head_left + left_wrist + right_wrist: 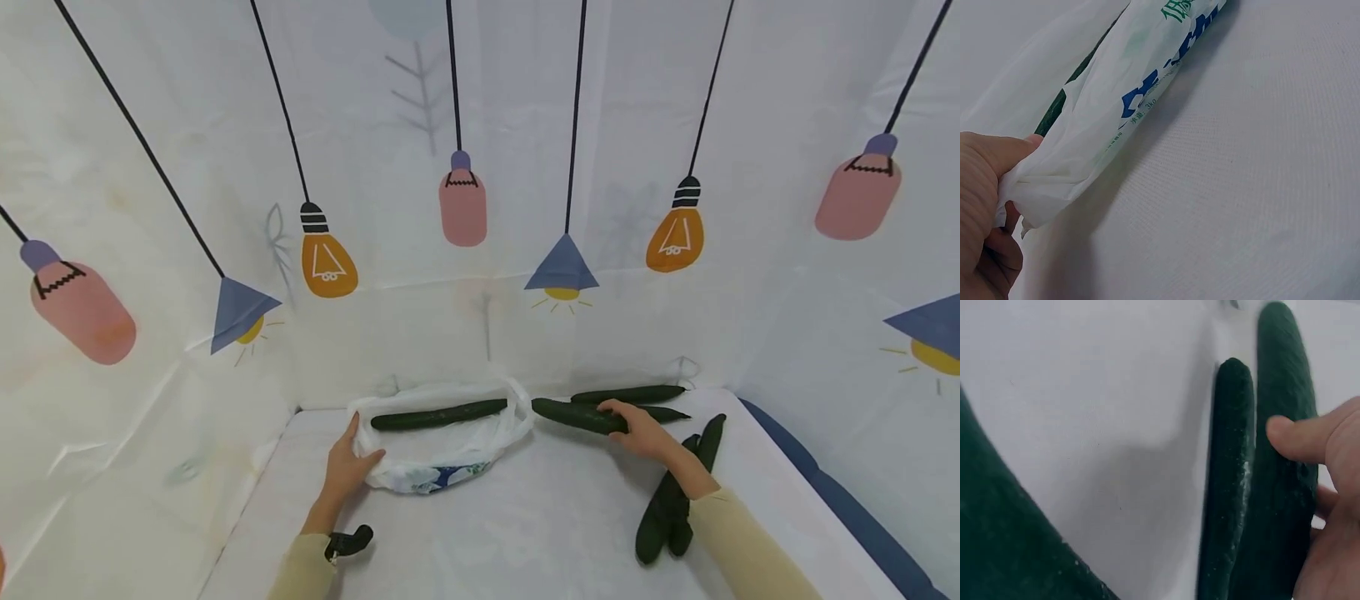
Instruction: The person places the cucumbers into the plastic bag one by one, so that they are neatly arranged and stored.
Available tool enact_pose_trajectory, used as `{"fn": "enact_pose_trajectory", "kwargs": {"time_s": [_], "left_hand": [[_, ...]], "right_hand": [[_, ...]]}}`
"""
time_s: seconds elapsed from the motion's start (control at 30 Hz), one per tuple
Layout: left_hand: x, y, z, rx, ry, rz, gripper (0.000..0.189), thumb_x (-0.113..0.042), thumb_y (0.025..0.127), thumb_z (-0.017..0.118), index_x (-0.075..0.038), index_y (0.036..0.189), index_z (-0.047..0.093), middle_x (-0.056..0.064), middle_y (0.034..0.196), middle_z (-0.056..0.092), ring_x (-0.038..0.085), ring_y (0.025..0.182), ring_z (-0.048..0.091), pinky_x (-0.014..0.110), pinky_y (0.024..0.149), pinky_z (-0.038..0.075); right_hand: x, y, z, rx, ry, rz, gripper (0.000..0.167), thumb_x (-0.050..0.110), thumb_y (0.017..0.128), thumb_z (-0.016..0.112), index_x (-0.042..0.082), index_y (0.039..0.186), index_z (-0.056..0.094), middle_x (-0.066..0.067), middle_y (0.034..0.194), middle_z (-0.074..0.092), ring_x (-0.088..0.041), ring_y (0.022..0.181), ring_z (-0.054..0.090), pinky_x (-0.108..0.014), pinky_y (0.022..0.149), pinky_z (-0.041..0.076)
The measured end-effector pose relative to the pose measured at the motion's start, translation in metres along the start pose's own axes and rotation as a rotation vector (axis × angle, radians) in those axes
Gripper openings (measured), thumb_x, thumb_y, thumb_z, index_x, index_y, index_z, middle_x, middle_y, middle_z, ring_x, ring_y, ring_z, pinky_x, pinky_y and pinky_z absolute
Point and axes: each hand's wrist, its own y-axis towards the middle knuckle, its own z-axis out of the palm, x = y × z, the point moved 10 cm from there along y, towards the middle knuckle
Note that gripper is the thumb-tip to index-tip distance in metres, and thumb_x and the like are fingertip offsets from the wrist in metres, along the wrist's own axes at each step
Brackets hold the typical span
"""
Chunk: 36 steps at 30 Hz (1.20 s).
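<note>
With the right grip (637,432) we clasp a cucumber (570,412), its end toward the plastic bag (397,477); at left, our left grip (349,467) pinches the bag's edge, probably for steadying it. Other cucumbers (660,510) lie near the right grip.

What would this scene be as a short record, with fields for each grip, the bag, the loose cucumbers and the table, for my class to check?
Left grip: holds the edge of the bag
Right grip: holds a cucumber
Bag: white, printed; bagged cucumber visible inside
Behind held one: two back cucumbers
Right side: overlapping cucumbers, number unclear
Table: white
</note>
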Motion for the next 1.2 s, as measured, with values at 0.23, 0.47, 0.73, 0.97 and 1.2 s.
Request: {"fn": "enact_pose_trajectory", "kwargs": {"time_s": [0.23, 0.47, 0.73, 0.97, 1.2], "left_hand": [[-0.002, -0.002, -0.001, -0.013, 0.019, -0.006, 0.093, -0.016, 0.082, 0.077, -0.001, 0.154, 0.019, 0.031, 0.149, 0.029, 0.047, 0.135, 0.029, 0.057, 0.107, 0.027], [-0.003, -0.003, -0.003, -0.003, 0.024, -0.020, 0.094, -0.015, 0.083, 0.077, -0.002, 0.154, 0.017, 0.030, 0.150, 0.029, 0.046, 0.136, 0.028, 0.056, 0.108, 0.027], [-0.002, -0.002, 0.000, -0.021, 0.019, 0.015, 0.094, -0.015, 0.081, 0.079, -0.001, 0.153, 0.021, 0.030, 0.149, 0.031, 0.047, 0.135, 0.031, 0.056, 0.107, 0.029], [-0.002, -0.002, 0.002, -0.006, 0.034, 0.000, 0.094, -0.014, 0.081, 0.078, 0.000, 0.153, 0.019, 0.030, 0.149, 0.029, 0.047, 0.135, 0.030, 0.056, 0.107, 0.028], [-0.001, -0.004, 0.001, 0.014, 0.029, 0.012, 0.095, -0.014, 0.081, 0.078, 0.001, 0.154, 0.018, 0.029, 0.151, 0.027, 0.045, 0.137, 0.028, 0.054, 0.109, 0.026]], "right_hand": [[0.013, -0.005, -0.025, -0.134, 0.031, -0.030, 0.051, -0.002, 0.087, 0.067, -0.006, 0.133, 0.047, -0.025, 0.123, 0.052, -0.041, 0.109, 0.051, -0.057, 0.085, 0.044], [0.052, 0.009, -0.051, -0.270, 0.106, -0.136, 0.054, 0.008, 0.084, 0.075, 0.003, 0.133, 0.052, -0.016, 0.125, 0.057, -0.031, 0.104, 0.057, -0.046, 0.076, 0.050], [0.105, 0.029, -0.064, -0.349, 0.184, -0.245, 0.054, 0.011, 0.080, 0.080, 0.013, 0.130, 0.059, -0.005, 0.117, 0.063, -0.020, 0.090, 0.060, -0.030, 0.069, 0.051], [0.151, 0.048, -0.053, -0.339, 0.178, -0.353, 0.051, 0.008, 0.080, 0.079, 0.008, 0.127, 0.060, -0.007, 0.119, 0.062, -0.022, 0.103, 0.057, -0.037, 0.082, 0.050], [0.184, 0.069, -0.034, -0.313, 0.265, -0.407, 0.052, 0.002, 0.080, 0.077, 0.003, 0.129, 0.059, -0.013, 0.121, 0.061, -0.030, 0.104, 0.058, -0.041, 0.080, 0.051]]}}
